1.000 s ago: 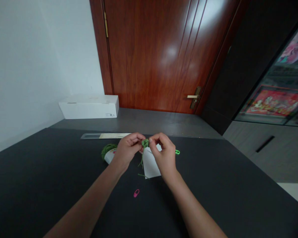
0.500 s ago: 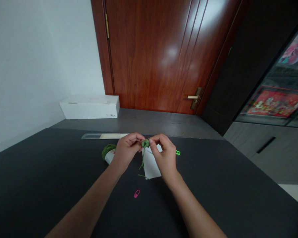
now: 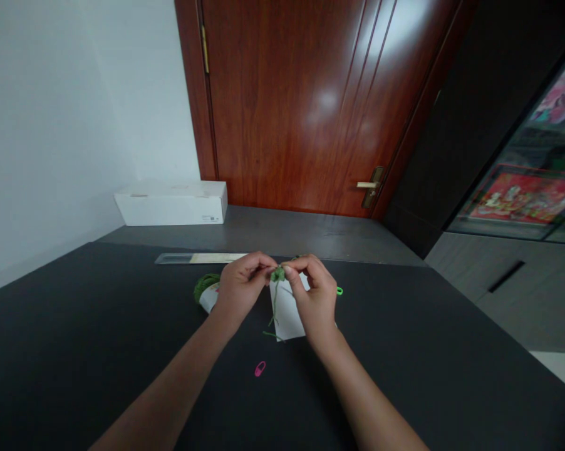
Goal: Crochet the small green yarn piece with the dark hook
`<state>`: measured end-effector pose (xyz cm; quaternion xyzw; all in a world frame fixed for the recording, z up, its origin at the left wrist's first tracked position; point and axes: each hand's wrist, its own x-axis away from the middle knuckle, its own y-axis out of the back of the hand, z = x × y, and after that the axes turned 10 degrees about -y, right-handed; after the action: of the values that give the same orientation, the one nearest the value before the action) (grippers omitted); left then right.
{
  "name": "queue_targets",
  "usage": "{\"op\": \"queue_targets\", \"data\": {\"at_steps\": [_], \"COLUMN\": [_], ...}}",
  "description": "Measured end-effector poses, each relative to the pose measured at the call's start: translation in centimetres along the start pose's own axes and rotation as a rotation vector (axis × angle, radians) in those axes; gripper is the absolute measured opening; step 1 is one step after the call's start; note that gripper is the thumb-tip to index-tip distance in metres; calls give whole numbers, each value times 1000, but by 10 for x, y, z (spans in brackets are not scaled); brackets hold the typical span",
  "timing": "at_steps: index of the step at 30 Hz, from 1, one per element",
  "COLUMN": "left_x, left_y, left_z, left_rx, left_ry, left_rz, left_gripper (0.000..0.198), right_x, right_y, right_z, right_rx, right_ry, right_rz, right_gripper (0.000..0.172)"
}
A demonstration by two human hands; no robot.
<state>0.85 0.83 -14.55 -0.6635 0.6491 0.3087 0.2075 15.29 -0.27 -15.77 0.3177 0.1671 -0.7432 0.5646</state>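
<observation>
A small green crocheted piece (image 3: 277,274) is pinched between the fingertips of both my hands, above the dark table. My left hand (image 3: 245,282) grips its left edge with thumb and fingers closed. On the opposite edge, my right hand (image 3: 313,291) holds it in a similar pinch. Loose green yarn tails (image 3: 274,307) hang from the piece in front of a white sheet of paper (image 3: 289,321). Behind my left wrist lies a skein of green yarn (image 3: 205,287) with a white label, partly covered.
A pink stitch marker (image 3: 260,368) lies on the dark table (image 3: 99,338) between my forearms. A green marker (image 3: 339,290) shows just past my right hand. Farther back are a long flat clear packet (image 3: 179,258) and a white box (image 3: 174,208), before a wooden door (image 3: 287,113).
Both hands and the green piece have shifted very slightly right in view. The right hand now covers more of the green marker. The grip stays the same.
</observation>
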Motion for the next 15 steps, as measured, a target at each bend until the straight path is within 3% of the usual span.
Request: {"op": "queue_targets", "data": {"at_steps": [15], "left_x": [-1], "left_y": [0], "left_z": [-2], "left_rx": [-77], "left_ry": [-47], "left_rz": [-4], "left_gripper": [17], "right_x": [1], "right_y": [-3], "right_z": [-5], "right_rx": [-56], "right_ry": [-38], "right_rz": [38], "right_gripper": [6]}}
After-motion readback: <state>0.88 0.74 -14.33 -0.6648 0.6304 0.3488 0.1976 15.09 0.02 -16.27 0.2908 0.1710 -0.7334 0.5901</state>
